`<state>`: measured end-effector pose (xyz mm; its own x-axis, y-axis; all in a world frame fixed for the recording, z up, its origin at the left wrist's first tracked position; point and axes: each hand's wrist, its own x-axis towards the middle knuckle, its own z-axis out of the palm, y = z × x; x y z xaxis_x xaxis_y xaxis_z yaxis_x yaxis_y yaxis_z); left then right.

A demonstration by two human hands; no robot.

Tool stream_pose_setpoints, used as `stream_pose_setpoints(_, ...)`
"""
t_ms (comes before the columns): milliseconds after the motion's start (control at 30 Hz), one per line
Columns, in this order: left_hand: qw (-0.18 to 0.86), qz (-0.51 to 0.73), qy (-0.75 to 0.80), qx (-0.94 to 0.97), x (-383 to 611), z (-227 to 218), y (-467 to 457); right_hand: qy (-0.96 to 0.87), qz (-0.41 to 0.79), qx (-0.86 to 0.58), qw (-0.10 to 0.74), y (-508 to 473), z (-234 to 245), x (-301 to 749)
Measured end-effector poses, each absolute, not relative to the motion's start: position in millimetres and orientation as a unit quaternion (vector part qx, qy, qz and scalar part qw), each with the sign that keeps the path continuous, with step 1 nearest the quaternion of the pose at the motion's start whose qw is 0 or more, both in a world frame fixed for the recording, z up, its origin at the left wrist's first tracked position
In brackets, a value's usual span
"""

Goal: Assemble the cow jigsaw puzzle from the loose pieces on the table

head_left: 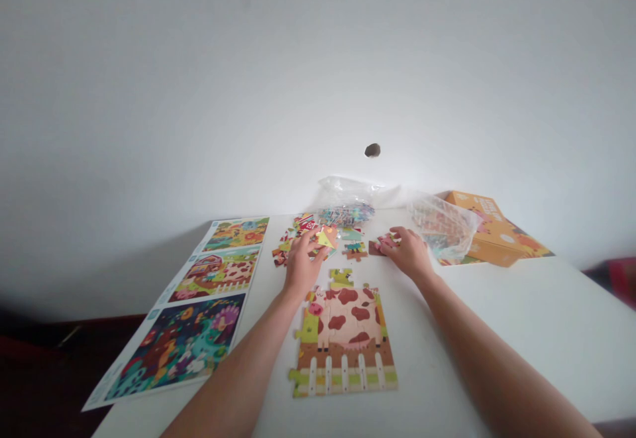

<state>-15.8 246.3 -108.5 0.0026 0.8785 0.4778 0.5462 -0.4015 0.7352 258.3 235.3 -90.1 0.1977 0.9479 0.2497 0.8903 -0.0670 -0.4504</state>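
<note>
The left hand has its grip closed to a narrow pinch, thumb and fingers on a yellow puzzle piece held over the far part of the counter. The right hand is palm down with its fingers bent and its grip partly closed at some pink-and-brown pieces; the fingers hide the contact, so I cannot tell whether it has hold of any.

The part-built puzzle lies flat on the counter between the forearms, nearer the person than both hands. Its picture stands upright to the person: a row of 5 white pickets along the near side, the cow above it, its body stretched left to right with the head at the left. The near and right edges run straight, while knobs jut from the left edge. A green piece sits at the far edge.

Beyond it, a jumble of loose pieces lies beside the left hand, and a teal-and-brown piece is between the 2 hands. Behind are 2 clear bags with pieces inside, the left bag near the wall and the right bag against an orange box.

A sheet with 3 pictures runs along the counter's left edge. White surface stretches from the right forearm to the counter's right side, and a narrower strip shows between puzzle and right forearm.
</note>
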Motion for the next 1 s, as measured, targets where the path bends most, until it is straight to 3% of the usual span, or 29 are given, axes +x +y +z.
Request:
stream_pose_setpoints(267, 0.150, 0.468, 0.535, 0.687, -16, -106, 245, -0.585, 0.012, -0.779, 0.227, 239, -96, 272)
stream_pose_setpoints(400, 0.151, 0.462, 0.534, 0.692, -17, -106, 245, -0.656, 0.005, -0.700, 0.281, 236, -93, 261)
stream_pose_setpoints(700, 0.153, 0.377, 0.402, 0.820, -5, -96, 230, -0.755, 0.282, -0.441, 0.395, 216, -89, 214)
stream_pose_setpoints(833, 0.099, 0.396, 0.443, 0.798, -8, -94, 231, -0.689, 0.232, -0.548, 0.414, 225, -92, 225)
stream_pose_setpoints(1000, 0.033, 0.345, 0.610, 0.712, -18, -105, 242, -0.598, 0.047, -0.758, 0.256, 236, -93, 252)
